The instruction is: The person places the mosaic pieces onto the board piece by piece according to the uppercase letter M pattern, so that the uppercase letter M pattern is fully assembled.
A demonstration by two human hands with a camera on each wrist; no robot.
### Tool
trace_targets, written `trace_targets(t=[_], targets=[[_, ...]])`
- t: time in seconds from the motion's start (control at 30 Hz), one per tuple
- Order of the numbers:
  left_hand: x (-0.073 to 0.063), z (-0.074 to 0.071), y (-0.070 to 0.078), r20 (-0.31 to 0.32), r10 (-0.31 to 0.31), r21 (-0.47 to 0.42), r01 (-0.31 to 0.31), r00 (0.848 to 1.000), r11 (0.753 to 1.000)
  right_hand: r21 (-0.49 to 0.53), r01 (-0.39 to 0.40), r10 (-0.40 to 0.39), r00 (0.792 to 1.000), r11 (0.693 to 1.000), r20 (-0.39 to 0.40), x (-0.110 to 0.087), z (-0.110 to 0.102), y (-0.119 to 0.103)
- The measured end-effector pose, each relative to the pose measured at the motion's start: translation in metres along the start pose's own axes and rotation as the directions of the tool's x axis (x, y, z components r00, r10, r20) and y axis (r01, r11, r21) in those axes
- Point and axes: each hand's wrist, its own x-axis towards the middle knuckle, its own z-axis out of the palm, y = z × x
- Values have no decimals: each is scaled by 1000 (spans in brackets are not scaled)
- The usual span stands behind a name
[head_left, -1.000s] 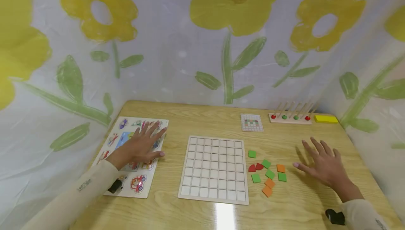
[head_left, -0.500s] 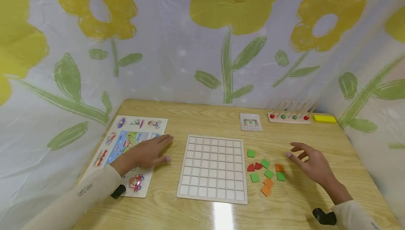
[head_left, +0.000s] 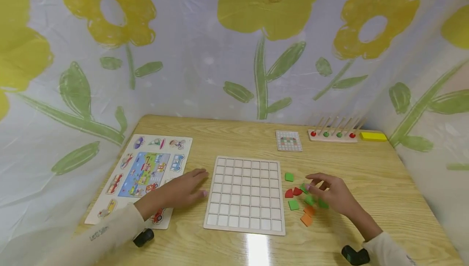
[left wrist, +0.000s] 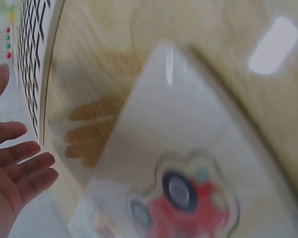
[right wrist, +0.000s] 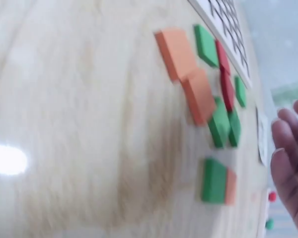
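Note:
A pale grid board [head_left: 244,231] lies mid-table, its square cells bare. My left hand [head_left: 183,188] hovers with extended fingers between this board and the vehicle picture puzzle [head_left: 147,173], holding nothing; in the left wrist view a blurred red car piece [left wrist: 188,208] shows below the hand. To the right of the board lie loose flat tiles: green squares [head_left: 293,205], orange squares [head_left: 306,219] and two red quarter-round ones [head_left: 289,193]. Over them is my right hand [head_left: 335,196], thumb and forefinger near a green tile [head_left: 304,188]. The right wrist view shows these fingers apart from the tiles.
Behind the board lies a small pattern card [head_left: 289,141]. A peg rack [head_left: 332,136] with red and green beads stands at the back right, beside a yellow block [head_left: 373,136]. A flower-printed curtain [head_left: 194,75] encloses the table's back and sides.
My right hand has moved left and down from the bare table over the tiles, its spread fingers drawing together. My left hand has slid right, off the picture puzzle toward the grid board.

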Motion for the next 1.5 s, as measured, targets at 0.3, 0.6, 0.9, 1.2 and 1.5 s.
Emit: trace_targets(t=[0.3,0.6,0.9,1.2,1.5], targets=[[-5,15,8,5,33,40,-33,999,999,-55,-17,19,999,998,38,2,32,-7],[-5,23,6,60,30,83,-35,998,996,-213,-87,85,996,973,-16,5,49,-15],[-5,21,8,73,26,85,-32,997,996,-277,-168,162,986,946,-46,7,59,-23],[-4,21,9,80,33,69,-39,996,997,-299,-137,114,989,944,-90,9,64,-24],[-4,20,12,86,28,59,-33,996,998,-315,-152,134,988,937,-78,11,61,-27]])
